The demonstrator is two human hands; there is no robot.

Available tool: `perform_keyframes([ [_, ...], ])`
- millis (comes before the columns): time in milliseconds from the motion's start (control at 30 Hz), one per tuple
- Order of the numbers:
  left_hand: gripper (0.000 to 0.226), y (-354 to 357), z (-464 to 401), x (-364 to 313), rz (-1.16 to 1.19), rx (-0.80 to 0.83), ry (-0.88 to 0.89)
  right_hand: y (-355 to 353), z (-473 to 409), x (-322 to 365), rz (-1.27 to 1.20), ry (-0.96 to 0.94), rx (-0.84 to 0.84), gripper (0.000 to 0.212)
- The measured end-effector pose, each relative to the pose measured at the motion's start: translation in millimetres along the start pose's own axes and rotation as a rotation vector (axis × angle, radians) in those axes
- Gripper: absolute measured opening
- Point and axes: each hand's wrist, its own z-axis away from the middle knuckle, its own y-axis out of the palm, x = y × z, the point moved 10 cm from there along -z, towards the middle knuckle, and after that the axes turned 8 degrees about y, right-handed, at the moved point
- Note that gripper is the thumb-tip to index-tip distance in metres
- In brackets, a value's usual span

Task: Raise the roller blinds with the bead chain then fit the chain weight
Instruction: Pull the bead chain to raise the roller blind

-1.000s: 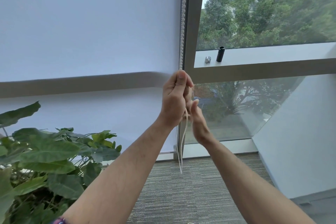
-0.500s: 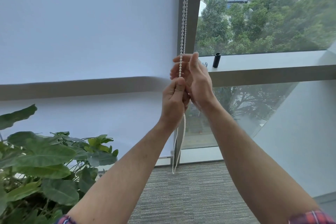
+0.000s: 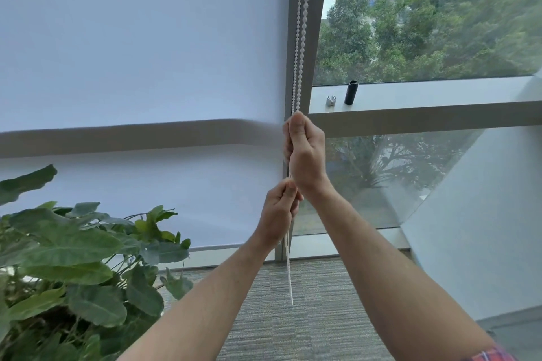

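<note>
A white roller blind [image 3: 140, 38] covers the left window down close to the floor. Its white bead chain [image 3: 302, 23] hangs along the grey window post in two strands. My right hand [image 3: 305, 152] is closed around the chain just below the window rail. My left hand [image 3: 278, 214] pinches the chain a little lower, and the loop's end [image 3: 289, 278] dangles beneath it over the carpet. A black cylindrical chain weight [image 3: 351, 92] stands upright on the window rail [image 3: 425, 94], with a small silver metal piece [image 3: 330, 100] beside it on the left.
A large leafy plant [image 3: 73, 258] fills the lower left, close to my left forearm. Grey carpet [image 3: 293, 316] lies below. A slanted white wall panel [image 3: 484, 214] closes off the right side. Trees show through the bare right window.
My right hand has closed on the chain and come down from above the rail. My left hand has dropped lower along the chain. The camera has tilted slightly.
</note>
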Motion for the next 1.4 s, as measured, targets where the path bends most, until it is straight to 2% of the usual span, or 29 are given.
perform_keyframes([
  [100, 0.044, 2.5, 0.6, 5.4, -0.005, 0.07, -0.013, -5.8, 3.5, -4.9, -0.016, -0.002, -0.027, 0.046],
  [167, 0.039, -1.6, -3.0, 3.8, -0.014, 0.09, 0.011, -6.2, 6.1, -6.9, -0.042, 0.0, -0.028, 0.048],
  [267, 0.025, -20.2, -16.4, -11.8, 0.034, 0.002, 0.056, -5.7, 10.7, -13.0, -0.073, 0.016, -0.015, 0.045],
  [400, 0.028, -37.3, -45.3, -63.2, 0.162, -0.099, 0.17, -4.6, 23.4, -38.5, -0.103, 0.063, 0.039, 0.045],
  [567, 0.043, -2.0, -58.6, -145.9, 0.159, 0.091, 0.361, -6.9, 39.5, -72.1, -0.079, 0.163, 0.047, 0.046],
  [667, 0.046, 19.1, -61.9, -169.1, 0.17, 0.095, 0.378, -8.3, 43.3, -76.7, -0.07, 0.176, 0.058, 0.047],
  [800, 0.045, 20.2, -61.9, -172.6, 0.124, -0.054, 0.386, -8.4, 49.9, -77.2, -0.071, 0.166, 0.065, 0.045],
  [1000, 0.043, 10.2, -56.0, -177.4, 0.006, -0.136, 0.432, -14.9, 42.1, -81.2, 0.063, 0.191, 0.143, 0.041],
  [1100, 0.041, 2.9, -56.1, -174.8, 0.009, -0.147, 0.419, -24.0, 36.2, -87.1, 0.109, 0.258, 0.184, 0.052],
  [1233, 0.044, -2.7, -51.5, -160.2, -0.074, -0.147, 0.396, -25.2, 13.2, -55.3, 0.15, 0.189, 0.165, 0.07],
  [1300, 0.044, 0.8, -46.0, -143.5, -0.068, -0.135, 0.365, -21.2, 1.0, -28.9, 0.099, 0.129, 0.153, 0.069],
  [1400, 0.04, 6.9, -37.0, -119.8, -0.054, -0.102, 0.332, -12.5, -9.0, 0.5, 0.011, 0.107, 0.146, 0.054],
])
